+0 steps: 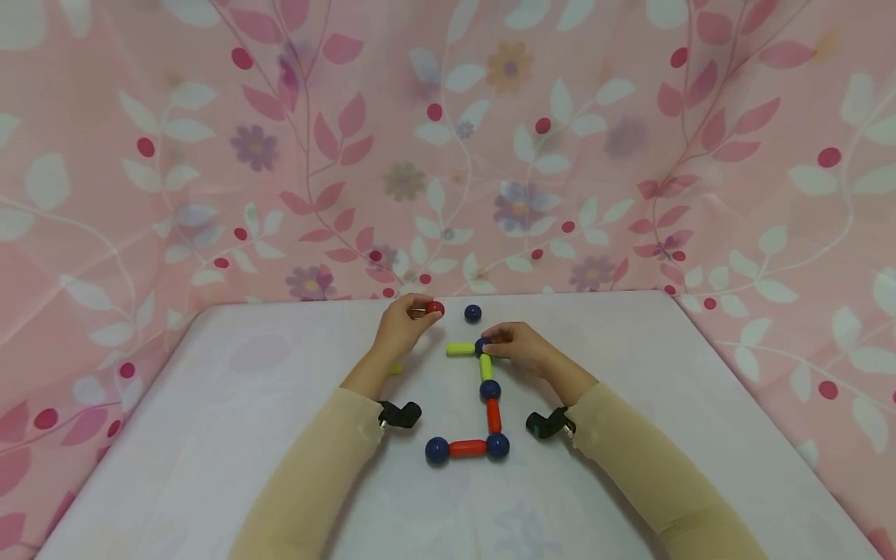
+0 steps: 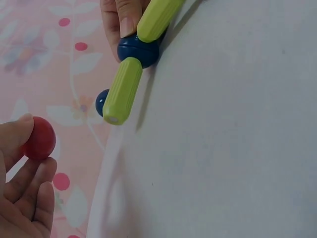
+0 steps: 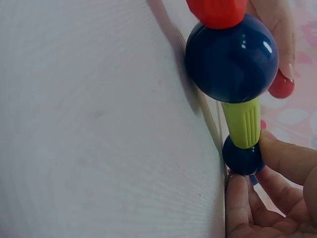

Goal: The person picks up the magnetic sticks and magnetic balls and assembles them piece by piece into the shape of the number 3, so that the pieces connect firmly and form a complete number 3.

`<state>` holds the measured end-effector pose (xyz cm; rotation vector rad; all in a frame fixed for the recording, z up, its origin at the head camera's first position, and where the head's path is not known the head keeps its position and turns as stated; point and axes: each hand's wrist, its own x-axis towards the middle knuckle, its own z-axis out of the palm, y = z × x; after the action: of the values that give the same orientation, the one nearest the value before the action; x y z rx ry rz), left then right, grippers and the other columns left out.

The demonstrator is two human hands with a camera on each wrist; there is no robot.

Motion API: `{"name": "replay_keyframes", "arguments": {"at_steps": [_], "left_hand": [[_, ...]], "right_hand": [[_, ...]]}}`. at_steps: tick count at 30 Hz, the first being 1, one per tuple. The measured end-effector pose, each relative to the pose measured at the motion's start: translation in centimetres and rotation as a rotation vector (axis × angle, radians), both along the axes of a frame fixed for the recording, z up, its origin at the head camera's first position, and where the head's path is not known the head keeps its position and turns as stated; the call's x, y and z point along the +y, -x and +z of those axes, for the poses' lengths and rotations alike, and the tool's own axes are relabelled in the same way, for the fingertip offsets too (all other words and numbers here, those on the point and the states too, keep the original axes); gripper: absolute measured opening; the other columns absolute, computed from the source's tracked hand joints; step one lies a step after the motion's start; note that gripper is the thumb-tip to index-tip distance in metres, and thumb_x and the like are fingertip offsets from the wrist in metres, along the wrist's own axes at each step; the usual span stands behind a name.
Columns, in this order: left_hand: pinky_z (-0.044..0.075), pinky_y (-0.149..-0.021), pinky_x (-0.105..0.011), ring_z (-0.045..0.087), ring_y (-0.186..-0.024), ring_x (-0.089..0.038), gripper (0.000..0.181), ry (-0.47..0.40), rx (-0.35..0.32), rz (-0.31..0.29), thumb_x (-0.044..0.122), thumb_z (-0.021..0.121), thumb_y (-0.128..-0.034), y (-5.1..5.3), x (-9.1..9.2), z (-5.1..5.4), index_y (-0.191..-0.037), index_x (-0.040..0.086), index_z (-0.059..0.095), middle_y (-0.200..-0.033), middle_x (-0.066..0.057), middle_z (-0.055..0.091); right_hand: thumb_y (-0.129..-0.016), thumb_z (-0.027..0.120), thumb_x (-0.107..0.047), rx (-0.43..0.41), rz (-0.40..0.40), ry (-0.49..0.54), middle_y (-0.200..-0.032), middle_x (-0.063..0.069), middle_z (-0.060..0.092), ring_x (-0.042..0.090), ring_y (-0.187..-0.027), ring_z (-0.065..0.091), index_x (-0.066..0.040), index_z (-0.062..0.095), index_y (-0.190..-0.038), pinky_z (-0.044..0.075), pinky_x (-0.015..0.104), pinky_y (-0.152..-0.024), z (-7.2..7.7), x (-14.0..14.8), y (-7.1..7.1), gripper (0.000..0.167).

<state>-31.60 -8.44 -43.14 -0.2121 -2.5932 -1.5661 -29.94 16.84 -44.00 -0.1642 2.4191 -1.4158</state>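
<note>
My left hand [image 1: 402,328] pinches a red ball [image 1: 437,309] between thumb and fingers, raised near the table's far edge. My right hand [image 1: 523,347] grips a dark blue ball [image 3: 241,156] at the far end of a chain of balls and rods. From that ball a yellow-green rod [image 1: 460,350] sticks out leftward, its tip free. Another yellow-green rod [image 1: 486,369] runs from it to a blue ball [image 1: 490,390]. A red rod [image 1: 494,417] leads on to a corner blue ball [image 1: 498,446], then a second red rod [image 1: 467,449] joins the end blue ball [image 1: 437,451].
A loose blue ball [image 1: 472,313] lies near the far edge, between the hands. Part of another yellow-green rod [image 1: 396,369] shows beside the left wrist. The white-covered table [image 1: 231,435] meets a pink floral cloth [image 1: 448,171] behind. Black wrist cameras [image 1: 402,414] stick out inward.
</note>
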Motion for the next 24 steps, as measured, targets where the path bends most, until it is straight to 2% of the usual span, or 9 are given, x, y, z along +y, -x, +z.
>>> {"name": "replay_keyframes", "arguments": {"at_steps": [5, 12, 19, 24], "left_hand": [[0.053, -0.086, -0.037, 0.065, -0.1, -0.02, 0.036, 0.114, -0.033, -0.029, 0.034, 0.078, -0.0882, -0.9, -0.9, 0.0, -0.118, 0.015, 0.068, -0.112, -0.002, 0.069], [0.053, -0.083, -0.035, 0.066, -0.096, -0.016, 0.033, 0.241, -0.063, -0.127, 0.033, 0.08, -0.087, -1.3, -1.5, -0.4, -0.113, 0.015, 0.069, -0.106, 0.0, 0.07], [0.053, -0.078, -0.033, 0.062, -0.092, -0.016, 0.031, 0.282, -0.112, -0.184, 0.033, 0.08, -0.0868, -1.6, -1.8, -0.9, -0.111, 0.017, 0.069, -0.105, 0.001, 0.068], [0.054, -0.076, -0.031, 0.062, -0.091, -0.016, 0.028, 0.301, -0.11, -0.211, 0.031, 0.08, -0.0868, -1.7, -1.7, -1.4, -0.11, 0.018, 0.069, -0.106, 0.002, 0.067]], "right_hand": [[-0.096, 0.069, -0.014, 0.004, 0.005, -0.003, -0.117, 0.01, 0.065, 0.022, -0.101, 0.059, -0.006, 0.066, -0.126, 0.049, 0.031, -0.087, -0.1, 0.1, 0.0, 0.031], [-0.097, 0.068, -0.014, 0.009, 0.004, -0.002, -0.116, 0.01, 0.065, 0.023, -0.1, 0.058, -0.007, 0.066, -0.126, 0.049, 0.031, -0.086, -0.2, 0.2, -0.1, 0.03], [-0.096, 0.068, -0.014, 0.02, 0.009, -0.007, -0.117, 0.011, 0.064, 0.023, -0.101, 0.058, -0.006, 0.066, -0.125, 0.05, 0.032, -0.09, -0.2, 0.2, -0.1, 0.03], [-0.096, 0.069, -0.014, 0.016, 0.008, -0.004, -0.117, 0.011, 0.064, 0.023, -0.101, 0.059, -0.006, 0.066, -0.126, 0.05, 0.033, -0.09, -0.3, 0.1, 0.0, 0.03]]}}
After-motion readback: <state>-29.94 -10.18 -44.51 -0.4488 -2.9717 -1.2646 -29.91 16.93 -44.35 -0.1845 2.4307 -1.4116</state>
